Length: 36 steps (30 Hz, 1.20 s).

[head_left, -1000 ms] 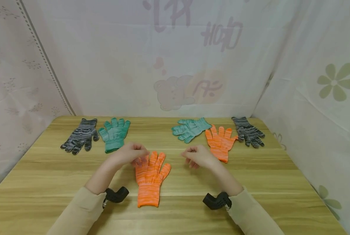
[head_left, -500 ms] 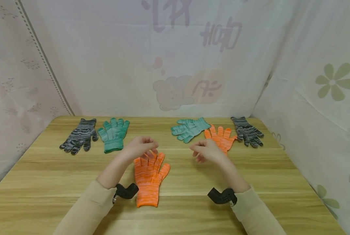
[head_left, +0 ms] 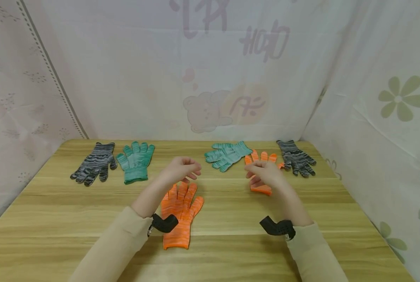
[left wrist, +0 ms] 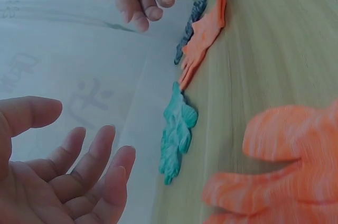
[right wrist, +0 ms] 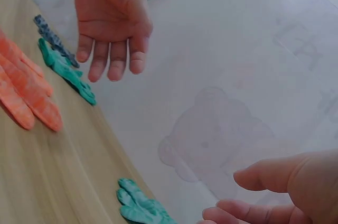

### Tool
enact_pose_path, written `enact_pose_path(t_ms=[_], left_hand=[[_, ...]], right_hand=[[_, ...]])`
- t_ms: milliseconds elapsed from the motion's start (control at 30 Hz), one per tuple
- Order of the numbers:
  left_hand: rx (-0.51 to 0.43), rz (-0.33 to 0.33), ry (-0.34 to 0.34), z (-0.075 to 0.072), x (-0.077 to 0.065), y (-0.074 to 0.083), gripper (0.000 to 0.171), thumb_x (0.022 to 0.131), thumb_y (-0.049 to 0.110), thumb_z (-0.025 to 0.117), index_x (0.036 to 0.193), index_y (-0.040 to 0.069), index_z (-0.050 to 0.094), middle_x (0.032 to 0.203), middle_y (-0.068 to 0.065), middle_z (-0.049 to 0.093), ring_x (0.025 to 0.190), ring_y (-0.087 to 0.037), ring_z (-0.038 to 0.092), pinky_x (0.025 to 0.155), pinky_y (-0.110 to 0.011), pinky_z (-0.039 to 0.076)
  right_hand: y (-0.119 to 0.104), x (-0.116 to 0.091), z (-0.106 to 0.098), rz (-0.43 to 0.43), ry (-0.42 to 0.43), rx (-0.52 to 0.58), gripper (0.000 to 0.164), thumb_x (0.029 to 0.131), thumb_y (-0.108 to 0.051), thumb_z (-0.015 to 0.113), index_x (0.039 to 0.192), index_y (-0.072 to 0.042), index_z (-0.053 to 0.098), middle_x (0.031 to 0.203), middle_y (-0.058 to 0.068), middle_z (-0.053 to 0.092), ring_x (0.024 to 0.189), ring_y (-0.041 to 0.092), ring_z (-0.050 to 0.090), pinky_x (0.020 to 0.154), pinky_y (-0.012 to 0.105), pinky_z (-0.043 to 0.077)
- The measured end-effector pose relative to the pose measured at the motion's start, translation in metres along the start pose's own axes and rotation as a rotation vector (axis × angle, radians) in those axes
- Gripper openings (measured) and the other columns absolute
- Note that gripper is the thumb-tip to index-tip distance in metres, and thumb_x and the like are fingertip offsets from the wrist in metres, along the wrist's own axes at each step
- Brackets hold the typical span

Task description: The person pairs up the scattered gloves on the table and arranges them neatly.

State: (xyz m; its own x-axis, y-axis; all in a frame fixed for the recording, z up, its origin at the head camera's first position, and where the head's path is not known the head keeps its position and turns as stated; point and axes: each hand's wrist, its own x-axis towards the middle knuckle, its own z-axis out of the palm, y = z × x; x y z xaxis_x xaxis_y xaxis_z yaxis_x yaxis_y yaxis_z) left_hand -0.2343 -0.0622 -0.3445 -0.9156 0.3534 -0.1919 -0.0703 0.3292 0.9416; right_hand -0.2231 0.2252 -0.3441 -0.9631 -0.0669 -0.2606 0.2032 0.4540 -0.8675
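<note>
My left hand (head_left: 180, 170) hovers over the fingertips of an orange knit glove (head_left: 179, 219) that lies flat, cuff toward me, near the middle of the table. Nothing is between its loosely bent fingers, as the left wrist view shows of the left hand (left wrist: 68, 176). To the right, my right hand (head_left: 265, 174) is held above a second orange glove (head_left: 261, 190) and hides its middle. Its thumb and fingers are apart and hold nothing in the right wrist view, where the right hand (right wrist: 285, 192) is partly cut off.
Back left lie a black-and-grey glove (head_left: 96, 162) and a green glove (head_left: 136, 162). At the back right, a lighter green glove (head_left: 227, 155) reaches the orange one, with another black-and-grey glove (head_left: 295, 157) beside it. White printed cloth (head_left: 143, 78) hangs behind the wooden table (head_left: 224, 250).
Both hands have moved to the right and slightly away from me. The right hand has come over the right orange glove. The gloves lie as before.
</note>
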Motion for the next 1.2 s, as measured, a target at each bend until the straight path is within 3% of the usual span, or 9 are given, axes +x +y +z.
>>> enact_pose_path(t_ms=[300, 567, 933, 1200], left_hand=[[-0.008, 0.017, -0.029, 0.021, 0.017, 0.006, 0.03, 0.096, 0.019, 0.057, 0.119, 0.001, 0.06, 0.107, -0.014, 0.066, 0.102, -0.037, 0.061, 0.081, -0.045, 0.052], [-0.04, 0.017, -0.042, 0.039, 0.031, 0.008, 0.041, 0.095, 0.02, 0.058, 0.129, -0.003, 0.055, 0.117, -0.019, 0.064, 0.106, -0.036, 0.06, 0.085, -0.044, 0.051], [-0.17, -0.007, -0.018, 0.065, 0.049, 0.009, 0.045, 0.094, 0.019, 0.06, 0.13, -0.006, 0.051, 0.12, -0.021, 0.061, 0.11, -0.039, 0.058, 0.091, -0.049, 0.047], [-0.216, -0.034, 0.018, 0.079, 0.058, 0.007, 0.049, 0.093, 0.022, 0.062, 0.131, -0.006, 0.049, 0.116, -0.018, 0.064, 0.108, -0.037, 0.06, 0.089, -0.045, 0.049]], right_hand=[[0.008, -0.002, -0.027, -0.029, 0.028, -0.038, 0.058, 0.095, -0.04, 0.058, 0.131, 0.005, 0.051, 0.108, 0.022, 0.063, 0.087, 0.03, 0.066, 0.079, 0.043, 0.054], [0.016, -0.002, -0.044, -0.012, 0.072, 0.021, 0.059, 0.097, -0.035, 0.056, 0.136, 0.008, 0.045, 0.118, 0.028, 0.058, 0.09, 0.028, 0.067, 0.083, 0.044, 0.053], [0.033, 0.004, -0.058, 0.01, 0.142, 0.085, 0.061, 0.101, -0.033, 0.048, 0.142, 0.01, 0.034, 0.133, 0.033, 0.045, 0.101, 0.024, 0.064, 0.091, 0.04, 0.048], [0.044, 0.007, -0.066, 0.063, 0.178, 0.145, 0.073, 0.099, -0.04, 0.049, 0.147, 0.009, 0.022, 0.143, 0.03, 0.037, 0.11, 0.025, 0.06, 0.097, 0.038, 0.044]])
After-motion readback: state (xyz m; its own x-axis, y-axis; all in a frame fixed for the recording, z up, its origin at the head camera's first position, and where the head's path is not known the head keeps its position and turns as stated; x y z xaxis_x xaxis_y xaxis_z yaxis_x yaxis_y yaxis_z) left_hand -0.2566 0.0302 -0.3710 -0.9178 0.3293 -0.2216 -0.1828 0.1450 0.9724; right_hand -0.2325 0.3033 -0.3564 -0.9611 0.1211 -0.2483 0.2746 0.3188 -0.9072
